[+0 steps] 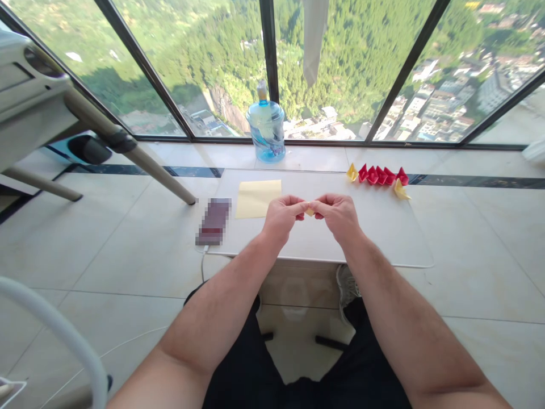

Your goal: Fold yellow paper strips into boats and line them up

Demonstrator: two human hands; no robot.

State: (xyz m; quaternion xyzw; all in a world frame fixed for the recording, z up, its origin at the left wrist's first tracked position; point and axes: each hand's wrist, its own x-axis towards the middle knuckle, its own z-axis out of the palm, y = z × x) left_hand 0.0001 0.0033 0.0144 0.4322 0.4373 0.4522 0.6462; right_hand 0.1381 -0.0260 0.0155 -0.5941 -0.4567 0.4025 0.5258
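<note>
Between the fingertips of both hands is a small piece of folded yellow paper, mostly covered by the fingers. My left hand pinches its left side, and my right hand pinches the right. Both are held above the white low table. A flat yellow paper sheet lies on the table just left of my left hand. To the far right stand several red folded paper boats in a row, with a yellow paper boat at their left end and another yellow boat in front.
A pixelated phone-like object lies at the table's left edge, with a white cable running down from it. Behind the table, a blue water jug stands by the window. Metal furniture legs reach the floor at left.
</note>
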